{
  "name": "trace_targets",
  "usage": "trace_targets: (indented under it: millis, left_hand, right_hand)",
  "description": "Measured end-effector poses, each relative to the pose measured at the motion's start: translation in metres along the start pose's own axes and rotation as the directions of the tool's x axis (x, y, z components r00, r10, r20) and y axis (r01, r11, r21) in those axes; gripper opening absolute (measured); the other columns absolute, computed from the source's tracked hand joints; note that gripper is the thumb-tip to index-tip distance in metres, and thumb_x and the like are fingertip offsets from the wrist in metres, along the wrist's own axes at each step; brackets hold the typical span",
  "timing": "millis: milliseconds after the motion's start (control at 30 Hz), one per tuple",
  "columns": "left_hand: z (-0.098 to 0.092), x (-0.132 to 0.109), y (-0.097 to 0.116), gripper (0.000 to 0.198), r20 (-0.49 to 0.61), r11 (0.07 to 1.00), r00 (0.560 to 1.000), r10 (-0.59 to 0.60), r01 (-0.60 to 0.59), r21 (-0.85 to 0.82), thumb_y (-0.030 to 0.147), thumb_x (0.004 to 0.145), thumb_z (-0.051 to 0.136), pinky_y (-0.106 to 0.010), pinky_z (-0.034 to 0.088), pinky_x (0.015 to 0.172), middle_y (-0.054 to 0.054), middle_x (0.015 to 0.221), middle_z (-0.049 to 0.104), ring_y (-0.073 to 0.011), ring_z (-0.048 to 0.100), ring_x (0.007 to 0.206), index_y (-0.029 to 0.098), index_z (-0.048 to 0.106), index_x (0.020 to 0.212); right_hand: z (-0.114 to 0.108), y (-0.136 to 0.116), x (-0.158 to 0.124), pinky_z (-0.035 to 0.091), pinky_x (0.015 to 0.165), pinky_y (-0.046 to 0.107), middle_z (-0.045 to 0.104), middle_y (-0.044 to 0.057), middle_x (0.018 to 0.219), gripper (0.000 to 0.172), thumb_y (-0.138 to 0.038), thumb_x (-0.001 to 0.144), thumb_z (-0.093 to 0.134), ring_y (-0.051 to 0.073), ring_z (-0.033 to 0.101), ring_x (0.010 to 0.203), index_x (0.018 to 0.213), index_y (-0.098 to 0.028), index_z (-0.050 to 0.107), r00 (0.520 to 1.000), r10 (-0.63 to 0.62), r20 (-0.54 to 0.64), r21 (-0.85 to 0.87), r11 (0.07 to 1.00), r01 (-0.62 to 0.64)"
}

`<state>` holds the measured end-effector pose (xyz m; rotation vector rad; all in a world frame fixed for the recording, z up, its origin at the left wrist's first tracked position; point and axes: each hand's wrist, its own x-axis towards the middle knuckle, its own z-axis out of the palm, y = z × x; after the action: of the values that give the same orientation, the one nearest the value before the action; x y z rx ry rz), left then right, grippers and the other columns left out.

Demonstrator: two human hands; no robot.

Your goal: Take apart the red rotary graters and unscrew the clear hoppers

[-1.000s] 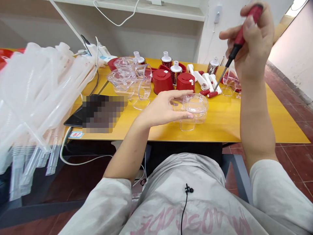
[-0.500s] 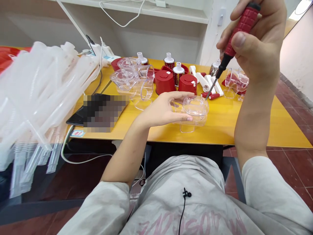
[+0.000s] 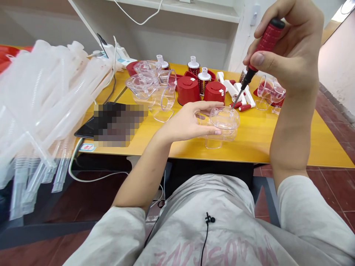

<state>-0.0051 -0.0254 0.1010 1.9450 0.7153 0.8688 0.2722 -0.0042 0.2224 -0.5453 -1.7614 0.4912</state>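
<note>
My left hand [image 3: 188, 123] is wrapped around the side of a clear plastic housing [image 3: 225, 123] near the table's front edge, thumb in front and fingers behind. The housing stands on the table with its round opening facing up and a short clear foot below. High on the right, my right hand [image 3: 296, 55] grips a screwdriver [image 3: 268, 38] with a red handle and black collar. Its thin shaft slants down to the left. The tip is at the far right rim of the housing; whether it touches a screw cannot be made out.
Behind stand more clear housings [image 3: 144, 87], red cups [image 3: 188, 90], metal drums with white tops [image 3: 204, 79] and white crank handles [image 3: 234, 92]. A dark tablet [image 3: 85, 127] lies left, beside a heap of clear plastic sleeves [image 3: 55, 96]. Another clear housing [image 3: 270, 88] stands right.
My right hand and the screwdriver handle have come down slightly and to the left. The tip sits a little farther in over the housing's rim. My left hand keeps its hold.
</note>
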Motion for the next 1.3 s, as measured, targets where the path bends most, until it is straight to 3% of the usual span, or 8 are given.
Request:
trace_targets:
  millis: [200, 467, 600, 700, 900, 1033, 1167, 1300]
  left_hand:
    - [0.0, 0.0, -0.004, 0.099, -0.005, 1.0, 1.0, 0.017, -0.017, -0.005, 0.062, 0.073, 0.115, -0.067, 0.06, 0.135, -0.017, 0.162, 0.084, -0.0449, 0.081, 0.146, 0.026, 0.085, 0.16]
    - [0.0, 0.0, -0.001, 0.103, -0.005, 1.0, 1.0, 0.007, -0.007, 0.011, 0.067, 0.074, 0.114, -0.065, 0.06, 0.134, -0.018, 0.159, 0.085, -0.0439, 0.082, 0.143, 0.021, 0.084, 0.161]
    - [0.0, 0.001, -0.001, 0.102, -0.006, 1.0, 1.0, 0.006, -0.006, 0.021, 0.067, 0.074, 0.114, -0.064, 0.061, 0.132, -0.018, 0.159, 0.085, -0.0443, 0.083, 0.142, 0.022, 0.084, 0.16]
    - [0.0, 0.001, -0.002, 0.101, -0.002, 1.0, 1.0, 0.018, -0.018, 0.021, 0.066, 0.073, 0.114, -0.064, 0.061, 0.132, -0.018, 0.16, 0.084, -0.0447, 0.083, 0.143, 0.023, 0.084, 0.16]
    - [0.0, 0.001, -0.002, 0.102, -0.001, 1.0, 1.0, 0.011, -0.011, 0.01, 0.066, 0.074, 0.114, -0.064, 0.061, 0.132, -0.019, 0.161, 0.084, -0.0445, 0.082, 0.144, 0.022, 0.084, 0.16]
    - [0.0, 0.001, -0.004, 0.101, -0.008, 1.0, 1.0, 0.018, -0.018, 0.008, 0.066, 0.073, 0.115, -0.065, 0.062, 0.131, -0.018, 0.161, 0.084, -0.0445, 0.082, 0.143, 0.023, 0.084, 0.16]
    - [0.0, 0.002, -0.006, 0.1, -0.006, 0.999, 0.999, 0.033, -0.033, 0.01, 0.065, 0.074, 0.115, -0.064, 0.063, 0.13, -0.018, 0.161, 0.084, -0.0442, 0.083, 0.142, 0.023, 0.084, 0.16]
    - [0.0, 0.002, -0.005, 0.1, 0.001, 1.0, 1.0, 0.029, -0.029, 0.008, 0.064, 0.075, 0.114, -0.064, 0.062, 0.131, -0.018, 0.162, 0.083, -0.0447, 0.082, 0.144, 0.022, 0.084, 0.16]
  right_hand:
    - [-0.002, 0.001, -0.002, 0.06, 0.065, 0.045, 0.059, 0.001, 0.085, 0.061, -0.084, 0.059, 0.114, 0.024, 0.07, 0.074, 0.093, -0.039, 0.09, 0.999, -0.041, 0.003, -0.044, 0.998, 0.041]
    - [-0.005, 0.008, -0.003, 0.064, 0.062, 0.039, 0.076, -0.001, 0.096, 0.054, -0.062, 0.059, 0.122, 0.022, 0.073, 0.076, 0.097, -0.038, 0.091, 0.996, 0.047, 0.07, -0.024, 0.999, -0.045]
    - [-0.007, 0.004, -0.005, 0.069, 0.06, 0.04, 0.077, -0.002, 0.099, 0.066, -0.065, 0.051, 0.123, 0.022, 0.073, 0.074, 0.101, -0.039, 0.09, 0.992, 0.104, 0.068, -0.05, 0.994, -0.1]
    - [-0.013, 0.007, -0.003, 0.071, 0.06, 0.038, 0.077, -0.002, 0.103, 0.069, -0.066, 0.045, 0.124, 0.02, 0.073, 0.074, 0.098, -0.039, 0.09, 0.997, 0.055, 0.048, -0.073, 0.996, -0.051]
    - [-0.025, 0.02, 0.0, 0.066, 0.05, 0.032, 0.069, -0.003, 0.088, 0.066, -0.061, 0.042, 0.126, 0.015, 0.06, 0.066, 0.093, -0.037, 0.091, 0.997, -0.051, 0.061, 0.003, 0.999, 0.051]
    - [-0.019, 0.01, -0.003, 0.073, 0.059, 0.033, 0.074, -0.002, 0.099, 0.071, -0.064, 0.044, 0.125, 0.018, 0.07, 0.075, 0.101, -0.037, 0.092, 0.994, 0.025, 0.104, -0.05, 0.999, -0.02]
    - [-0.011, -0.005, -0.009, 0.078, 0.072, 0.031, 0.077, -0.003, 0.121, 0.08, -0.072, 0.057, 0.121, 0.019, 0.086, 0.089, 0.12, -0.032, 0.089, 0.986, 0.016, 0.164, -0.007, 1.0, -0.015]
    - [-0.014, -0.01, -0.012, 0.081, 0.09, 0.033, 0.083, -0.002, 0.125, 0.063, -0.056, 0.07, 0.121, 0.026, 0.091, 0.108, 0.121, -0.036, 0.089, 0.97, 0.133, 0.204, -0.049, 0.991, -0.126]
